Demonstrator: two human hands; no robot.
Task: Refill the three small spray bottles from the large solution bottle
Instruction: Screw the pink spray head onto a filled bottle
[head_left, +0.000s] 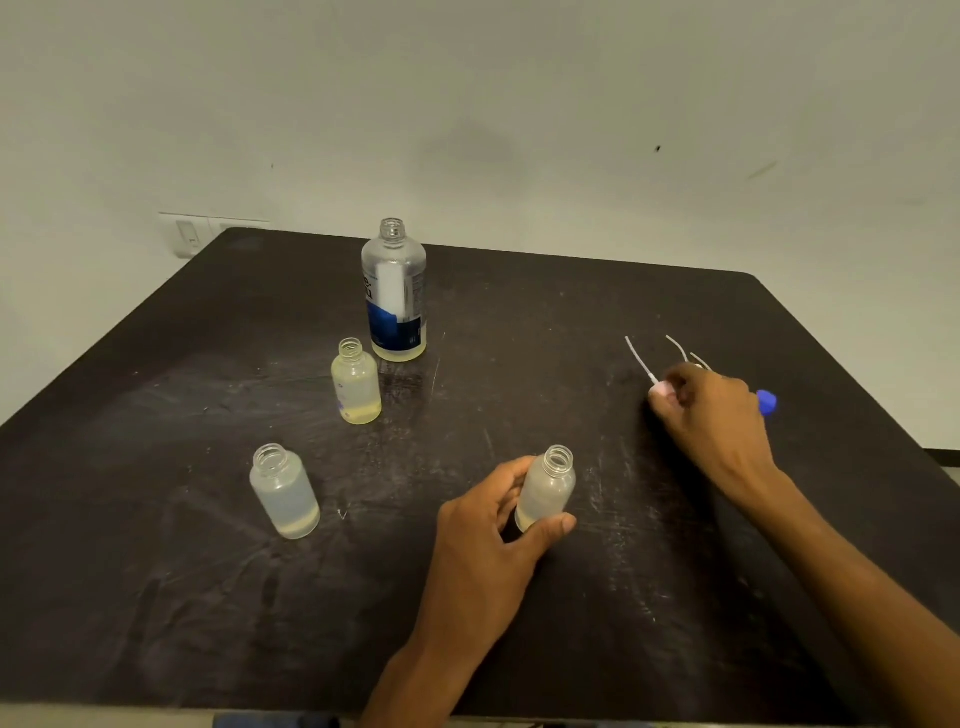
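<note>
From the head view, a dark table (156, 597) with pale scuff marks fills most of the picture, and a plain light wall (519, 104) stands behind it.

The large solution bottle (395, 296) stands upright at the far middle of the table. It has no cap. It has a blue and white label, and only a thin bit of yellowish liquid sits at the bottom.

Just in front of it, a little to the left, stands a small spray bottle (356, 383) with an open top and a little yellowish liquid inside. Nearer and farther left stands a second small bottle (284, 492), also open, with a little liquid at the bottom.

The left hand (493, 540) holds the third small bottle (546, 488) near the middle of the table. The fingers and thumb curl around its lower part. This bottle is open too and nearly empty.

The right hand (711, 415) is on the right side of the table, resting over the spray tops (662, 387). Its fingers curl around a pale pink one. Thin white tubes (638, 357) stick out from under the hand toward the far side. A blue cap (767, 401) peeks out just right of the hand.

A white wall switch (189, 236) sits past the far left corner of the table.
</note>
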